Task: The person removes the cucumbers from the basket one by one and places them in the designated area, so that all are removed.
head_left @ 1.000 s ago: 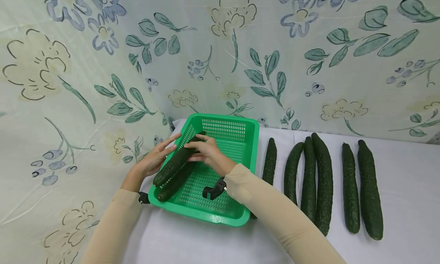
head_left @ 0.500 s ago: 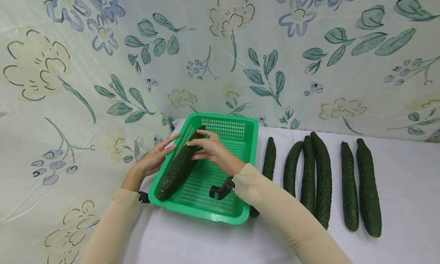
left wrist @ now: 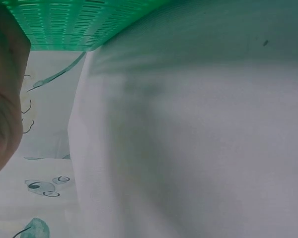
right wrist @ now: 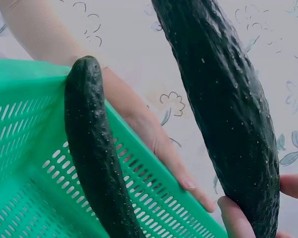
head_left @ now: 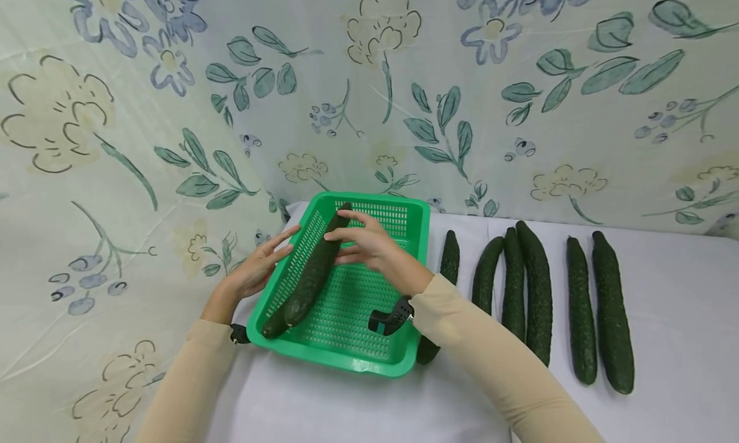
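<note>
My right hand [head_left: 369,243] pinches a long dark green cucumber [head_left: 314,270] between thumb and fingers, near its far end. It slants over the left part of a green plastic basket [head_left: 346,364]. Beneath it a second cucumber [head_left: 274,325] lies inside along the left wall, mostly covered in the head view. In the right wrist view a gap shows between the held cucumber [right wrist: 223,109] and the lower cucumber [right wrist: 97,144]. My left hand [head_left: 256,268] rests against the outside of the basket's left rim, fingers extended, holding no cucumber.
Several cucumbers [head_left: 537,289] lie lengthwise on the white cloth [head_left: 681,315] to the basket's right; one [head_left: 450,260] is close to its right wall, partly behind my right forearm. A floral fabric backdrop [head_left: 346,97] rises behind and to the left.
My right hand has moved right and away from me with its cucumber, which has shifted across from the left of the lower cucumber to its right. My left hand stays at the rim.
</note>
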Available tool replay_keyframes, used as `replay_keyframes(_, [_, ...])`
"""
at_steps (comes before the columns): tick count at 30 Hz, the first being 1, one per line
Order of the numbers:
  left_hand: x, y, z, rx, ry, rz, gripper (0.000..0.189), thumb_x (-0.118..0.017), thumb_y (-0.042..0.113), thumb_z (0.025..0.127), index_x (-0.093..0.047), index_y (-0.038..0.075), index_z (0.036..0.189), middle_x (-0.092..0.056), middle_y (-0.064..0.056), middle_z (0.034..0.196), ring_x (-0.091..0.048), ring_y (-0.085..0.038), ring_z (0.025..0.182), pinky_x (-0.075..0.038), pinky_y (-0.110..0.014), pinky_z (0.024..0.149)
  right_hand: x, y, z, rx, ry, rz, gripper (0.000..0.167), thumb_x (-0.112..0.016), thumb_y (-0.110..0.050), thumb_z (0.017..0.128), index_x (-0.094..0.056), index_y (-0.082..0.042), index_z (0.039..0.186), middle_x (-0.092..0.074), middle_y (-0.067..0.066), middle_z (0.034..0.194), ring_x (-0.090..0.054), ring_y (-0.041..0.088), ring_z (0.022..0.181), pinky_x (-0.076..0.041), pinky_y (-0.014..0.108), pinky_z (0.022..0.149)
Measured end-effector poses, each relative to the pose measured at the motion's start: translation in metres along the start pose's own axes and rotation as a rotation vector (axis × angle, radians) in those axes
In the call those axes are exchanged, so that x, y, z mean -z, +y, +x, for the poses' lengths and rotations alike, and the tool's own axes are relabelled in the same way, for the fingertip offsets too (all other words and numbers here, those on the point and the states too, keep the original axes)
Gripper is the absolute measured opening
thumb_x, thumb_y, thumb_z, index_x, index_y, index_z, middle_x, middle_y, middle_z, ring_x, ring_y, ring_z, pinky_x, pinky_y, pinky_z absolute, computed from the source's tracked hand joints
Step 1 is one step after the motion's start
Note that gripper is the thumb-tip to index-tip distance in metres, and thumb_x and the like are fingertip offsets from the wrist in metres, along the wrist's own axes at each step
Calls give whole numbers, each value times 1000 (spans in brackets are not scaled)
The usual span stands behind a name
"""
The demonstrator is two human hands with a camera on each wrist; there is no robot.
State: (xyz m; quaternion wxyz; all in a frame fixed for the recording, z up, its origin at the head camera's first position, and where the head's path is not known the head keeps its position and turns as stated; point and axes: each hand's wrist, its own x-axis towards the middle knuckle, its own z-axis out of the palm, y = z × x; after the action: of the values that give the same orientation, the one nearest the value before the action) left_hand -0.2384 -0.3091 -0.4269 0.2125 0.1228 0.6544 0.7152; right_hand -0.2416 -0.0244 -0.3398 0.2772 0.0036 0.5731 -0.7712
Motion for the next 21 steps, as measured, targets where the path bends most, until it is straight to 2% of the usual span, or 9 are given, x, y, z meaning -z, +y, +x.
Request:
replay_keyframes(6, [-2, 2, 0, 17, 24, 11, 54, -37, 21, 111, -19, 30, 161, -31, -19, 156, -63, -25, 116, -57, -40, 86, 8, -7, -10, 8, -10, 3, 70, -71, 4, 88, -48, -21, 149, -58, 20, 129, -72, 30, 74, -61, 40, 66])
replay_keyframes(15, [-2, 1, 0, 4, 19, 46, 53, -38, 24, 111, -21, 32, 161, -32, -24, 155, -67, -23, 107, -58, -36, 79, 21, -13, -22, 21, -25, -3, 70, -70, 4, 89, -47, -23, 150, -51, 18, 140, -71, 30, 76, -60, 39, 66])
replay_keyframes(18, [-2, 1, 0, 7, 26, 57, 53, -37, 24, 111, -21, 32, 161, -31, -23, 156, -68, -22, 104, -59, -34, 77, 26, -15, -26, 19, -26, 0, 72, -69, 5, 90, -45, -24, 151, -52, 18, 140, -72, 29, 75, -60, 38, 64])
replay_keyframes(21, [-3, 1, 0, 8, 29, 50, 53, -37, 24, 111, -21, 32, 161, -28, -22, 157, -66, -22, 109, -58, -35, 80, 32, -16, -30, 22, -24, -8, 74, -69, 5, 90, -44, -27, 152, -56, 21, 135, -72, 28, 72, -60, 37, 63])
